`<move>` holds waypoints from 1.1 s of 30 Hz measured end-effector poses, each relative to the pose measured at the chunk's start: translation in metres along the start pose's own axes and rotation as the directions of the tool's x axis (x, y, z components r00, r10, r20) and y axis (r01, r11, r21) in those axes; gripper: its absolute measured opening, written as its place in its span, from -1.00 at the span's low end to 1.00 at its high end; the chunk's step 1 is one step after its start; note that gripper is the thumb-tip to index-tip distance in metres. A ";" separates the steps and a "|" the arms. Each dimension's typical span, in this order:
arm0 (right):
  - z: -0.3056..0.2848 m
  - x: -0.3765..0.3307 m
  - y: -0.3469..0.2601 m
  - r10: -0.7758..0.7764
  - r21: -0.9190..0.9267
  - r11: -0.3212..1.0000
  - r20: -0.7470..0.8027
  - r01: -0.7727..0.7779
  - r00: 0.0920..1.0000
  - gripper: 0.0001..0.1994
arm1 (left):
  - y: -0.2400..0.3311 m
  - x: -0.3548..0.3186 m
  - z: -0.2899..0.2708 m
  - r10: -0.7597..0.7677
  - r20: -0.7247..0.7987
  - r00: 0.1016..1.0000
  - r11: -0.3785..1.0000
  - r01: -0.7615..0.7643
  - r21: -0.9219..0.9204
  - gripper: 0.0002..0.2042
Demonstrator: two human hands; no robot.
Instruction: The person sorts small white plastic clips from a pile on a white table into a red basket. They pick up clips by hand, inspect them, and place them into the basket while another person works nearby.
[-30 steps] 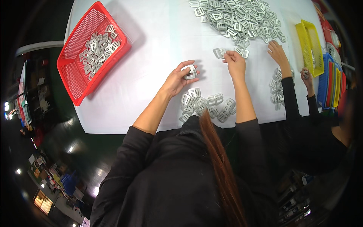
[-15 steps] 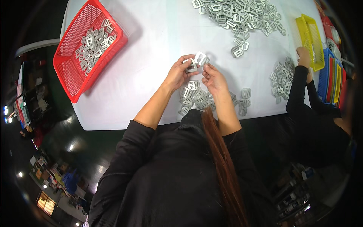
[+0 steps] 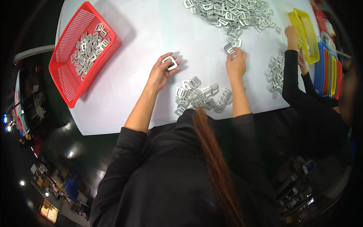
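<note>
My left hand (image 3: 160, 74) pinches one pale metal slide buckle (image 3: 170, 63) above the white table. Over to the right, my right hand (image 3: 236, 64) has its thumb and fingers closed on the edge of another buckle (image 3: 229, 48), at the near tip of a trail of buckles. That trail runs down from a big heap of grey-white buckles (image 3: 238, 15) at the far side. Between my forearms, close to my body, lies a smaller loose group of buckles (image 3: 196, 97), several of them overlapping.
A red perforated basket (image 3: 81, 92) holding many buckles stands at the left. To the right, a co-worker's arm (image 3: 290, 72) reaches past another buckle pile (image 3: 276, 73) toward a yellow basket (image 3: 314, 56). Blue and other coloured trays (image 3: 323, 68) stand at the table's right edge.
My hands have parted: the left moved left with a buckle, the right went right and away from me to the trail of buckles. The buckle that was between them is no longer there.
</note>
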State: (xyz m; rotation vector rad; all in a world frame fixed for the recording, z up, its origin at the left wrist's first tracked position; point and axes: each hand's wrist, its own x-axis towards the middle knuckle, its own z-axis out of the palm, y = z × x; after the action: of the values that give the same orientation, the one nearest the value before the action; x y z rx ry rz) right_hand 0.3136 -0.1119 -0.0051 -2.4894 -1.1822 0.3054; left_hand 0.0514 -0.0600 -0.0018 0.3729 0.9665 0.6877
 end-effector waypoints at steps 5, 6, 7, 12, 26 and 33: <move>0.000 0.031 0.036 -0.372 -0.182 0.911 0.028 0.370 0.928 -0.71 | 0.002 -0.003 0.010 -0.004 0.029 1.000 1.000 0.005 -0.013 -0.72; -0.001 0.031 0.036 -0.374 -0.077 0.924 0.019 0.375 0.927 -0.73 | 0.002 -0.004 0.010 -0.009 0.029 1.000 1.000 0.009 -0.005 -0.72; -0.003 0.031 0.036 -0.375 0.029 0.927 0.011 0.374 0.927 -0.75 | 0.001 -0.004 0.011 -0.015 0.030 0.999 1.000 0.015 0.003 -0.73; -0.028 0.011 0.001 -0.130 0.546 0.814 0.506 -0.200 0.853 -0.81 | -0.009 0.005 0.020 -0.214 0.083 0.973 0.941 0.182 0.285 -0.76; -0.072 -0.005 -0.050 -0.259 0.796 0.469 0.538 -0.383 0.802 -0.78 | -0.014 0.010 0.075 -0.314 0.394 0.864 0.943 0.235 0.236 -0.79; -0.075 0.015 -0.050 -0.422 0.689 0.700 0.613 -0.189 0.668 -0.82 | 0.008 0.007 0.081 -0.364 0.416 0.833 0.827 0.084 0.556 -0.84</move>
State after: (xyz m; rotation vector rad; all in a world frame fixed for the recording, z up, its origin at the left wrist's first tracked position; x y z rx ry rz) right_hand 0.3139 -0.0886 0.0829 -1.5443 -1.1582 1.5469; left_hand 0.1196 -0.0485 0.0412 0.8554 0.6533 0.0632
